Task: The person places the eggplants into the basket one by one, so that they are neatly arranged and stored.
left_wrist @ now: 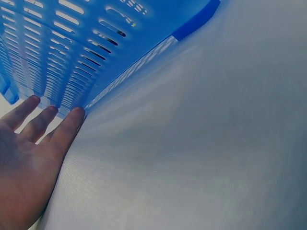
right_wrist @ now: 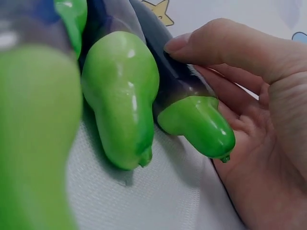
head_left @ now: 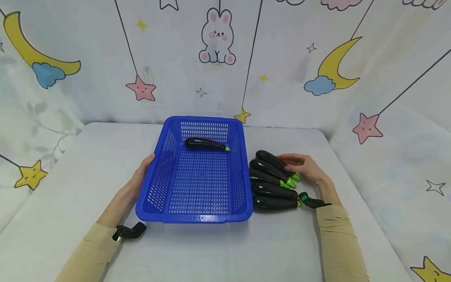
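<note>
A blue plastic basket [head_left: 202, 217] with slotted walls stands on the table, one dark eggplant [head_left: 204, 143] lying inside near its far wall. My left hand [head_left: 141, 174] is at the basket's left side; in the left wrist view its fingers [left_wrist: 64, 132] reach out straight and touch the slotted wall. To the right of the basket, several eggplants [head_left: 269, 190] lie in a row, green stems pointing right. My right hand [head_left: 303, 166] holds the farthest eggplant [head_left: 268, 156], thumb on top and fingers along its far side. That eggplant's green cap [right_wrist: 204, 124] shows beside the palm.
A white cloth covers the table [head_left: 183, 250]. Behind it hangs a pale curtain [head_left: 176, 58] printed with stars, moons and a rabbit. Black wrist cameras [head_left: 130, 231] sit on both forearms, over tan sleeves [head_left: 341, 239].
</note>
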{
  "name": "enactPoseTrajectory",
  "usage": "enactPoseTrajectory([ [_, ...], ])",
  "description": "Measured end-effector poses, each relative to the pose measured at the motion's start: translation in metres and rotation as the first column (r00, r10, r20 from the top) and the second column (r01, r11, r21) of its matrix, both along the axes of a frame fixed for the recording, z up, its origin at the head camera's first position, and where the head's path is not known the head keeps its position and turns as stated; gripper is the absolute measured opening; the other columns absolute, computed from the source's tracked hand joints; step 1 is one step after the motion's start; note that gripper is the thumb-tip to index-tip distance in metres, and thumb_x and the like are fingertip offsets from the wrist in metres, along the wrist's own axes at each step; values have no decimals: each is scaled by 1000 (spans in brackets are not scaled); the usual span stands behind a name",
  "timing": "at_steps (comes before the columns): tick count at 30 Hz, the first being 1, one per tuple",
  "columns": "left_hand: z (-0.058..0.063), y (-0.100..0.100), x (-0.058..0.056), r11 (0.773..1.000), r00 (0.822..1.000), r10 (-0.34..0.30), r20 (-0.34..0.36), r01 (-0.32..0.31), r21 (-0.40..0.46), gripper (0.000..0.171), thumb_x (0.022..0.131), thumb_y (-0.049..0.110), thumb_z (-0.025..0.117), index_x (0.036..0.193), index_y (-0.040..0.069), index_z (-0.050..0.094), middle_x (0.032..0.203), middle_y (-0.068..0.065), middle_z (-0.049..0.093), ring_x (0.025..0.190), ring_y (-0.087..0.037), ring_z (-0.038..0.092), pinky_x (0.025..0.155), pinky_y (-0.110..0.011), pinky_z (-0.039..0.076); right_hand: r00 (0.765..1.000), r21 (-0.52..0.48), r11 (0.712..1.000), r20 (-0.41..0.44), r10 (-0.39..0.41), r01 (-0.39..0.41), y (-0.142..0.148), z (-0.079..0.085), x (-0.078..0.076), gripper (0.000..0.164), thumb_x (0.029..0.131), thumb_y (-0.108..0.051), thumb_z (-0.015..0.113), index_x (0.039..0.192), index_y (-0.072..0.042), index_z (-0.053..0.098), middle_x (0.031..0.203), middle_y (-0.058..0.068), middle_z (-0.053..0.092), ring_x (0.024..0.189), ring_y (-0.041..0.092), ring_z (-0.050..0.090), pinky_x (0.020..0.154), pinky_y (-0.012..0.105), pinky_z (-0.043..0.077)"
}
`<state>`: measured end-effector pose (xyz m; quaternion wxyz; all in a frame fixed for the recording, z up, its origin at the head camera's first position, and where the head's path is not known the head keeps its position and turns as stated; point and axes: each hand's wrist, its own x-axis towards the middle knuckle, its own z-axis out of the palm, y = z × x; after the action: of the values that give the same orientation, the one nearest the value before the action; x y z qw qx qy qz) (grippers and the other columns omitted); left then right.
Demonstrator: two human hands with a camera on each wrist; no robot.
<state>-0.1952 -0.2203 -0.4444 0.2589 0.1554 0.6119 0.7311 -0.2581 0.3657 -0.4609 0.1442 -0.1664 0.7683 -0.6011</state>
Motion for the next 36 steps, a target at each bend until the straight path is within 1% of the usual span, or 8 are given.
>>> enactPoseTrajectory([
  [2,0,0,0,1000,1000,9,-4,-9,-7,85,100,63,20,159,5,0,128,-12,52,105,-20,62,85,-39,56,1000,0,1000,8,-15,15,-1,0,0,52,92,-1,70,139,6,51,135,5,63,123,8,60,99,21,48],
  [5,0,0,-1,999,1000,26,-3,-26,-19,85,100,63,21,160,7,1,131,-13,50,108,-21,61,86,-40,55,999,40,999,10,-32,31,-3,2,1,55,89,-3,74,139,3,54,136,7,62,123,9,60,99,21,48],
  [10,-3,-1,-1,999,1000,28,-8,-28,-22,86,99,65,21,160,7,0,132,-14,48,108,-22,60,86,-42,55,1000,112,993,1,-24,24,-4,6,2,58,86,-8,78,139,-1,55,139,12,60,122,10,60,99,20,48],
  [17,-4,-1,-2,1000,1000,13,-7,-13,2,85,100,64,21,160,7,0,132,-13,50,108,-22,61,86,-42,56,1000,106,994,-22,-11,13,-2,4,1,54,89,-9,75,139,1,55,135,6,63,120,8,61,98,19,48],
  [19,-4,-1,-2,1000,1000,17,-2,-17,1,85,100,64,21,160,7,0,132,-13,50,108,-21,61,86,-41,56,1000,104,994,-23,-17,20,-2,3,1,54,89,-9,75,139,1,55,134,5,64,120,7,61,98,19,48],
  [23,-5,-2,-3,1000,1000,22,-6,-22,-4,85,99,64,21,160,7,1,131,-12,51,107,-21,61,85,-41,56,999,133,990,-22,-36,38,-2,2,0,55,89,-13,77,138,-1,56,134,4,64,120,7,61,98,18,48],
  [30,-5,-1,-2,1000,1000,25,-17,-25,-1,84,100,63,21,160,7,2,131,-13,51,107,-21,62,85,-41,57,998,167,984,-30,-53,57,-2,0,-1,55,88,-15,79,138,-4,58,135,7,63,120,8,61,97,18,48],
  [36,-4,-1,-2,1000,1000,19,-12,-19,10,84,100,63,21,159,6,2,128,-13,53,104,-20,64,83,-40,58,996,173,981,-50,-76,83,-2,-1,-1,52,89,-17,78,136,-4,60,132,1,65,118,5,61,96,17,48],
])
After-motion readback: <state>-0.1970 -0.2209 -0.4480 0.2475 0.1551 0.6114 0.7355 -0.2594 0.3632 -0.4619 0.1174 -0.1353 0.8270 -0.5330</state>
